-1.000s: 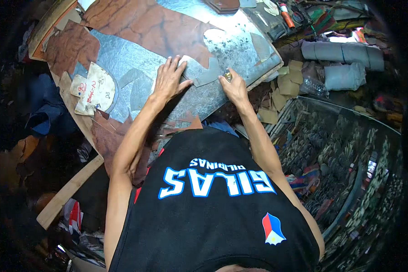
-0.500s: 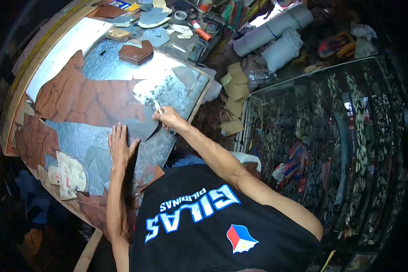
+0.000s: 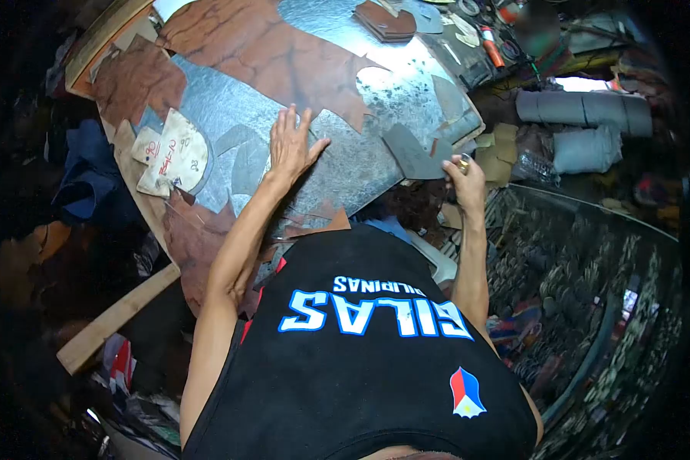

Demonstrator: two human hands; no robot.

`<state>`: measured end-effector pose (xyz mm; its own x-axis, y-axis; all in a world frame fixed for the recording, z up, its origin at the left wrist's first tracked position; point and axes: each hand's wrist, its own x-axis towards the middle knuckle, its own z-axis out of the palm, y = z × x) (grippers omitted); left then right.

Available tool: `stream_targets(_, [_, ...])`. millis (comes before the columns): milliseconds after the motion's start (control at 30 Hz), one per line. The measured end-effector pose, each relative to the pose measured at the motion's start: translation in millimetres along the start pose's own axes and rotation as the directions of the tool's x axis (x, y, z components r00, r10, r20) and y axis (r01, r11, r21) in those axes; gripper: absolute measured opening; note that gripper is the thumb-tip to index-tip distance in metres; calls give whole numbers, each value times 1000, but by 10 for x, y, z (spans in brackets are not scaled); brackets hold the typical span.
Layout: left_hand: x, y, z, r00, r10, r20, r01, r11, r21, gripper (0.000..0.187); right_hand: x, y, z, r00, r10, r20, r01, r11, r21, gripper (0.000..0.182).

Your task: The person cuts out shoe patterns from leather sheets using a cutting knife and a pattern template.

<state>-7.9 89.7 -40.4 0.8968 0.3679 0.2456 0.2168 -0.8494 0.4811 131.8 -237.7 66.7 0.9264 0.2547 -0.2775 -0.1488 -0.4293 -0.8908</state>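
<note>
My left hand (image 3: 290, 149) lies flat with fingers apart, its fingertips near the lower edge of a large brown marbled leather sheet (image 3: 261, 50). Under the palm is the grey metal-like work surface (image 3: 345, 165). My right hand (image 3: 468, 182) is closed at the table's right corner, pinching the edge of a cut grey leather piece (image 3: 418, 156) with a small strip of brown showing. A small brass-coloured object (image 3: 463, 163) shows at its fingers; I cannot make out what it is. A marked cream pattern piece (image 3: 169, 153) rests left of my left hand.
Stacked brown leather pieces (image 3: 385, 21) sit at the table's back. An orange-red tube (image 3: 491, 47) lies farther right. A rolled grey sheet (image 3: 583, 109) and a wrapped bundle (image 3: 588, 149) are beyond the right edge. A wooden beam (image 3: 119, 318) juts out at lower left.
The grey piece has come away from the brown sheet and moved right with my right hand. My left hand remains flat near the sheet's edge. The view has shifted.
</note>
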Motion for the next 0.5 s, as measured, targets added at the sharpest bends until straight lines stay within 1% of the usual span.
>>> stream_targets(33, [-1, 15, 36, 1000, -10, 1, 10, 1000, 0, 79, -55, -40, -67, 997, -67, -39, 66, 997, -45, 23])
stream_targets(67, [4, 58, 71, 994, -104, -40, 106, 993, 61, 80, -76, -74, -147, 987, -138, -78, 132, 988, -85, 21])
stream_targets(100, [16, 64, 95, 978, -193, -85, 202, 973, 114, 81, -64, -130, -181, 988, -137, -74, 130, 988, -86, 21])
stream_targets(133, [34, 74, 120, 969, -235, -74, 241, 966, 90, 77, -37, -211, -204, 978, -197, -72, 189, 977, -101, 20])
stream_targets(167, [56, 83, 146, 968, -238, -77, 245, 965, 90, 77, 7, -297, -227, 964, -258, -69, 250, 961, -117, 19])
stream_targets(200, [63, 96, 171, 966, -245, -83, 252, 964, 84, 71, 87, -394, -219, 947, -313, -80, 305, 948, -93, 16])
stream_targets(233, [69, 111, 182, 963, -255, -88, 262, 962, 79, 66, 206, -432, -231, 947, -315, -71, 307, 947, -95, 16])
stream_targets(267, [67, 109, 190, 960, -265, -92, 272, 959, 79, 66, 350, -461, -257, 962, -268, -53, 272, 957, 99, 18])
stream_targets(300, [66, 97, 192, 959, -264, -102, 273, 958, 87, 61, 520, -490, -276, 974, -224, -23, 221, 932, 288, 21])
stream_targets(333, [67, 86, 193, 957, -266, -113, 277, 956, 96, 56, 733, -447, -261, 975, -221, -33, 215, 889, 405, 22])
stream_targets(367, [72, 90, 177, 952, -282, -119, 294, 951, 98, 56, 933, -403, -246, 975, -223, -14, 210, 891, 403, 22])
stream_targets(433, [61, 130, 177, 950, -266, -162, 287, 950, 120, 49, 1349, -256, -256, 997, -69, 29, 51, 909, 413, 21])
stream_targets(467, [46, 142, 190, 944, -285, -165, 306, 944, 125, 49, 1655, -17, -345, 992, 15, 127, -55, 946, 319, 19])
stream_targets(500, [36, 146, 201, 941, -296, -166, 315, 943, 106, 48, 1811, 74, -377, 980, 128, 155, -155, 971, 181, 22])
